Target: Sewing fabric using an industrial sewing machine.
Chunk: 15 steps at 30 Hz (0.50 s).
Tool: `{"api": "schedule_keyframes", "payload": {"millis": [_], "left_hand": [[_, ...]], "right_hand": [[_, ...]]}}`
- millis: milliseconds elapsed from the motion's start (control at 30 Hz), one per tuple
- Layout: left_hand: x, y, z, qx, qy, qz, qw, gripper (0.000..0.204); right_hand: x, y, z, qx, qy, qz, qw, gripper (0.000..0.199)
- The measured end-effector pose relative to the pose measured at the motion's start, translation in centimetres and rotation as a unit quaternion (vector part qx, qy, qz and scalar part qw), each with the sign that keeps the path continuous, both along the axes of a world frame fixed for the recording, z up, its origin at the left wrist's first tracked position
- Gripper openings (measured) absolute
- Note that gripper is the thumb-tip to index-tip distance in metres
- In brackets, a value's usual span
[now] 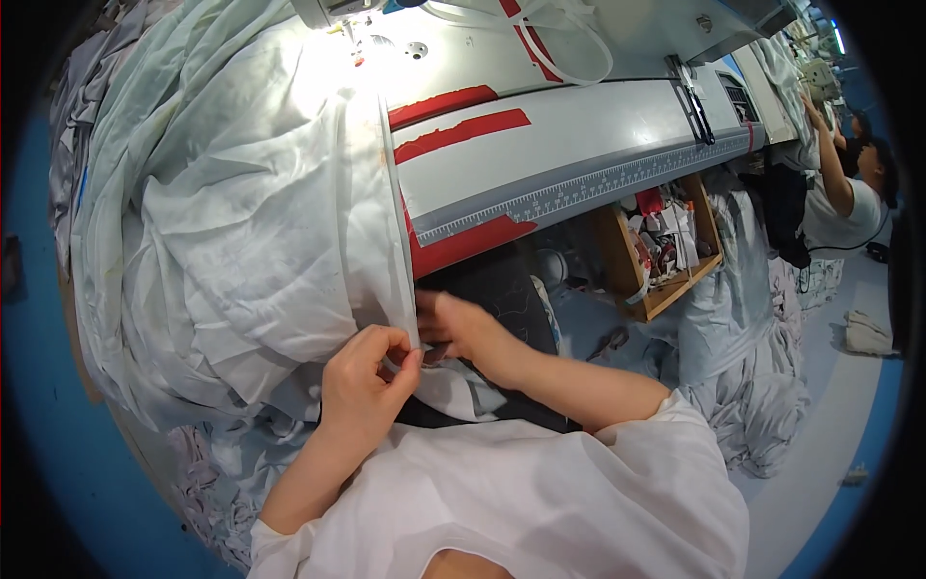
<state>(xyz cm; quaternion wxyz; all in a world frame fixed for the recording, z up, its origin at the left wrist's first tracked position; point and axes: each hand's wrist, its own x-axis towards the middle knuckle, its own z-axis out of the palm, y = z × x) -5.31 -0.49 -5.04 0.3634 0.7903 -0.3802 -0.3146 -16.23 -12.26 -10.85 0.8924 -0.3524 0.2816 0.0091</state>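
Observation:
A large pale white-green cloth (pixel 251 232) drapes over the left of the sewing table and hangs down toward me. Its straight, folded right edge runs from under the sewing machine (pixel 333 12) to my hands. My left hand (pixel 367 376) is closed in a pinch on the lower end of that edge, thumb against forefinger. Just right of it, my right hand (pixel 463 333) reaches to the same edge. Its fingertips are blurred and partly behind the cloth, so their grip is unclear.
A printed ruler strip (pixel 579 179) lines the table's front edge, beside red tape (pixel 463 135). Small scissors-like clippers (pixel 693 101) lie at the right. Below hangs an open wooden drawer (pixel 661 251) of small items. Heaped cloth (pixel 743 357) and another person (pixel 844 198) are farther right.

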Motion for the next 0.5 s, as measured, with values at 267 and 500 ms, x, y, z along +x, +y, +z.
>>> {"api": "schedule_keyframes", "payload": {"millis": [267, 500], "left_hand": [[0.0, 1.5, -0.8, -0.054, 0.057, 0.018, 0.997, 0.007], [-0.7, 2.0, -1.7, -0.218, 0.31, 0.189, 0.906, 0.015]], "right_hand": [[0.8, -0.1, 1.5, -0.029, 0.034, 0.02, 0.999, 0.035], [0.0, 0.1, -2.9, -0.33, -0.007, 0.124, 0.936, 0.026]]}}
